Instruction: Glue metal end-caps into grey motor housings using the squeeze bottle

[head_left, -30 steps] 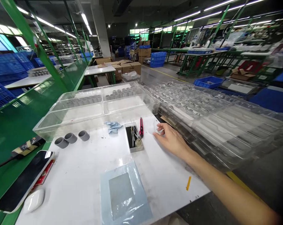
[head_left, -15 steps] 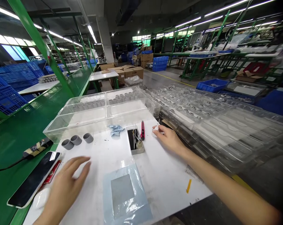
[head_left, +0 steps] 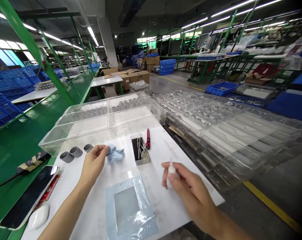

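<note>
Left hand (head_left: pixel 94 162) now pinches the cloth (head_left: pixel 115 154).
Right hand (head_left: pixel 189 186), pinching the bottle (head_left: pixel 171 169), has come nearer; both are occupied.

At the left edge of the white tabletop (head_left: pixel 91 206), 1 dark-screened phone (head_left: pixel 28 196) is laid partly over 1 red packet (head_left: pixel 49 190), with 1 rounded white case (head_left: pixel 39 216) set just beside them. Behind the phone, 1 tape-wrapped power strip (head_left: pixel 33 162) is placed on the green surface (head_left: pixel 6 153). 1 red-and-black utility knife (head_left: pixel 148 138) is laid just beside 1 small open box (head_left: pixel 142 162), in which thin sticks are held. On the right, clear trays (head_left: pixel 251 143) are stacked. Farther back, cartons (head_left: pixel 139 76) and blue crates (head_left: pixel 167 67) are seen near 1 pillar (head_left: pixel 107 43), and the hall is lit by tube lights (head_left: pixel 194 22).
</note>
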Tool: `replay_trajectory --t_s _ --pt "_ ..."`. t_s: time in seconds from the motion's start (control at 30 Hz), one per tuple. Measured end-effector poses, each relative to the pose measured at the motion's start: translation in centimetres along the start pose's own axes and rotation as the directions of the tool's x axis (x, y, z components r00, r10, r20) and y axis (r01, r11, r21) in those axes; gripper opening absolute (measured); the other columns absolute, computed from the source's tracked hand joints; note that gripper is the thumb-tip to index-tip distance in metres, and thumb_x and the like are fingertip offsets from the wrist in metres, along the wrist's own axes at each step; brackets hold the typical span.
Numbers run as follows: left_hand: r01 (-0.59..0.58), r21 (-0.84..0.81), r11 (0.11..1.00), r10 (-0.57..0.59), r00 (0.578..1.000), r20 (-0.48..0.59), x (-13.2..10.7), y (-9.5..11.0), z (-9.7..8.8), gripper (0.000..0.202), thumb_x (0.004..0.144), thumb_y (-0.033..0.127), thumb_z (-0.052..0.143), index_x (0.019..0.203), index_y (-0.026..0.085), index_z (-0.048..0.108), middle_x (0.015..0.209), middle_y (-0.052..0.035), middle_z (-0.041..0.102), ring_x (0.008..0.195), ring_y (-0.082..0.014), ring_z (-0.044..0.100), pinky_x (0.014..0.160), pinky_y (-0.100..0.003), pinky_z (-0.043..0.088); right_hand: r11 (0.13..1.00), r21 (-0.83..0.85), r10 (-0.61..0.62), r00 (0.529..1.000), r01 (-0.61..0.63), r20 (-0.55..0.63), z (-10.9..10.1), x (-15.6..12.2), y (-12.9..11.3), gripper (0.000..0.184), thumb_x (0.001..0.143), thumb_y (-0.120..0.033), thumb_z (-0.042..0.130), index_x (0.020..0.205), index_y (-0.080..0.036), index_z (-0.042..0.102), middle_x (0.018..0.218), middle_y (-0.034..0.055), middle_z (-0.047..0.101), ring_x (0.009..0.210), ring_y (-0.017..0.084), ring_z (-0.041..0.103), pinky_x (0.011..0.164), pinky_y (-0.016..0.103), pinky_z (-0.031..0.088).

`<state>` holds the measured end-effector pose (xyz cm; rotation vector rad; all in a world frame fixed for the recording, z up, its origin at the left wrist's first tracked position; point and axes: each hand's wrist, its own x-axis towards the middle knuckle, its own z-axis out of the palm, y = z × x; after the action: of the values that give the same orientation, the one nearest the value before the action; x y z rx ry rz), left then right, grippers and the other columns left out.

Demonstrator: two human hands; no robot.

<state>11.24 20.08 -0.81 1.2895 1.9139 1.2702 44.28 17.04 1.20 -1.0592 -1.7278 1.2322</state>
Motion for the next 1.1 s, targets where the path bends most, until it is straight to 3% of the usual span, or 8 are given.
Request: replay_trajectory --t_s 0.13,0.37,0.53,0.73,0.83,1.0,1.1 --pt "0.154 -0.212 0.965 -0.146 0.988 0.054 -3.6 0.5 -2.1 0.032 0.099 0.047 0.064 0.103 0.016 0.067 0.093 -0.0024 0.072 0.082 -0.0189 0.071 0.08 -0.04 0.06 1.0 0.003 0.017 0.976 -0.018 0.217 4.4 0.5 -1.7 0.04 0.105 -0.046 0.048 0.131 -0.019 0.063 0.081 0.003 0.067 0.075 0.019 0.066 0.071 0.03 0.055" --pt "0.309 -0.341 0.888 -0.277 0.95 0.142 -7.9 2.0 -3.3 0.036 0.088 0.054 0.075 0.096 0.02 0.065 0.087 -0.0025 0.073 0.086 -0.0216 0.071 0.087 -0.039 0.056 0.994 -0.007 -0.103 0.962 0.108 0.253 9.0 1.6 -2.6 0.028 0.106 -0.037 0.048 0.123 -0.022 0.065 0.108 0.0051 0.074 0.101 0.021 0.069 0.094 0.034 0.051" --pt "0.328 -0.341 0.881 -0.29 0.944 0.16 -8.9 2.6 -3.2 0.035 0.087 0.055 0.076 0.093 0.022 0.065 0.085 -0.0017 0.072 0.087 -0.022 0.068 0.094 -0.04 0.052 0.985 -0.088 -0.118 0.945 0.151 0.304 10.1 1.6 -2.3 0.022 0.106 -0.032 0.045 0.108 -0.024 0.065 0.089 0.001 0.071 0.077 0.017 0.064 0.074 0.03 0.049" --pt "0.278 -0.244 0.929 -0.254 0.959 0.125 -9.6 2.9 -3.3 0.031 0.087 0.055 0.076 0.092 0.025 0.07 0.091 0.0017 0.067 0.096 -0.0193 0.059 0.089 -0.029 0.044 0.952 -0.239 -0.122 0.951 0.193 0.283 10.9 1.8 -1.7 0.017 0.101 -0.023 0.05 0.086 -0.022 0.058 0.072 -0.002 0.064 0.061 0.014 0.056 0.062 0.027 0.041" --pt "0.247 -0.207 0.947 -0.226 0.967 0.119 -9.7 3.5 -3.4 0.029 0.087 0.054 0.077 0.095 0.027 0.071 0.105 0.0008 0.07 0.104 -0.0204 0.059 0.088 -0.026 0.044 0.944 -0.266 -0.124 0.955 0.197 0.269 11.1 1.9 -1.3 0.016 0.101 -0.023 0.051 0.087 -0.023 0.058 0.073 -0.0017 0.065 0.063 0.014 0.058 0.063 0.026 0.041" --pt "0.216 -0.159 0.963 -0.192 0.969 0.154 -10.2 3.6 -3.9 0.03 0.083 0.054 0.079 0.096 0.027 0.075 0.087 -0.0012 0.071 0.084 -0.0217 0.062 0.074 -0.028 0.05 0.936 -0.278 -0.129 0.945 0.216 0.301 10.9 1.9 -1.3 0.015 0.1 -0.022 0.051 0.087 -0.022 0.059 0.071 -0.0017 0.066 0.06 0.013 0.056 0.06 0.026 0.038" --pt "0.207 -0.139 0.968 -0.181 0.967 0.178 -10.4 3.0 -4.3 0.03 0.084 0.049 0.076 0.103 0.026 0.077 0.096 -0.0053 0.076 0.091 -0.0263 0.068 0.082 -0.034 0.057 0.929 -0.294 -0.126 0.939 0.225 0.319 10.6 1.9 -1.3 0.015 0.098 -0.02 0.051 0.086 -0.022 0.06 0.071 -0.0018 0.066 0.058 0.012 0.054 0.058 0.026 0.035"
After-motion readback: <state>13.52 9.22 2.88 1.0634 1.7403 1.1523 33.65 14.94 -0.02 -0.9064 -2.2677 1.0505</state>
